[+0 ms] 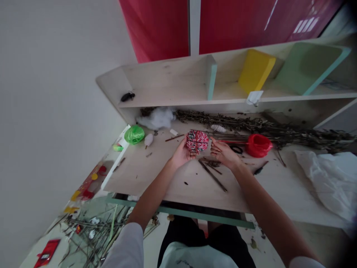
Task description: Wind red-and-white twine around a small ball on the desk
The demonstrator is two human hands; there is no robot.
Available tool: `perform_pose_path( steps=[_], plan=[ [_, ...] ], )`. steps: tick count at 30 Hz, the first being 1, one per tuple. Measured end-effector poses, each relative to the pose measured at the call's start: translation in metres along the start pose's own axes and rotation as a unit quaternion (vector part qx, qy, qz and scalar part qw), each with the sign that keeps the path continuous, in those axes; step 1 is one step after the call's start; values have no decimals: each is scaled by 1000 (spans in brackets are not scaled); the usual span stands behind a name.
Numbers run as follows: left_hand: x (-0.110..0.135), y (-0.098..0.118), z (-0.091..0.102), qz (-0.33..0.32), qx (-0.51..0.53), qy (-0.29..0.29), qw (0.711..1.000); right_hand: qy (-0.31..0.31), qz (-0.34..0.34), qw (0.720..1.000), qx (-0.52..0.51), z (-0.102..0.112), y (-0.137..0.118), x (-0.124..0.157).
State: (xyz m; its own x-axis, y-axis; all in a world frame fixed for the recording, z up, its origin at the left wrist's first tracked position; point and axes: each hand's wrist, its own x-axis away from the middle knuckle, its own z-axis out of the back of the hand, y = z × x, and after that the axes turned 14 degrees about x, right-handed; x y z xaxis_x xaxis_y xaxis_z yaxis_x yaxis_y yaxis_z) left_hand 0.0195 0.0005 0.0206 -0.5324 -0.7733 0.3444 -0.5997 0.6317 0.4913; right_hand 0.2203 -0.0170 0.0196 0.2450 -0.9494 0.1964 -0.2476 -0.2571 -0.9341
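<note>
Red-and-white twine ball (197,141), roughly round, no distinct long axis, strands crossing in several directions, dark flecks among them; located between both hands over the middle of the counter (139,175). Left hand (181,154) cupped under the ball's lower left, palm up, in contact. Right hand (224,153) open, fingers spread, fingertips (212,143) against the ball's right side; no pinch. Red twine spool (258,145) to the right, beside black scissors handles (236,149). Loose twigs (212,175) below the hands. Dried branches (223,121) along the shelf's base; white cotton wad (156,118) and green twine ball (134,134) to the left.
</note>
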Motion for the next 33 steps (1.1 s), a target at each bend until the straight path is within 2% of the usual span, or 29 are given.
perform_pose_path(
  steps=[6, 12, 15, 20, 23, 27, 30, 33],
  plan=[
    [-2, 0, 3, 11, -1, -11, 1000, 3, -5, 1000, 13, -6, -1, 1],
    [-8, -1, 11, 50, -9, -45, 998, 7, 1, 999, 35, -5, 0, 2],
    [-8, -1, 11, 52, -14, -37, 998, 1, 6, 999, 44, -5, 0, 3],
    [-8, -5, 6, 9, -62, 35, 997, -23, -2, 999, 46, -12, -4, 9],
    [-10, -11, 3, -57, -110, 83, 989, -31, -6, 998, 50, -16, -6, 11],
    [-11, -16, 2, -149, -168, 148, 963, -32, -4, 998, 51, -14, -6, 11],
    [-10, -14, 2, -147, -181, 149, 961, -33, -8, 998, 50, -14, -5, 10],
    [-7, -13, 1, -135, -208, 114, 962, -39, -4, 998, 48, -15, -5, 11]
  ],
)
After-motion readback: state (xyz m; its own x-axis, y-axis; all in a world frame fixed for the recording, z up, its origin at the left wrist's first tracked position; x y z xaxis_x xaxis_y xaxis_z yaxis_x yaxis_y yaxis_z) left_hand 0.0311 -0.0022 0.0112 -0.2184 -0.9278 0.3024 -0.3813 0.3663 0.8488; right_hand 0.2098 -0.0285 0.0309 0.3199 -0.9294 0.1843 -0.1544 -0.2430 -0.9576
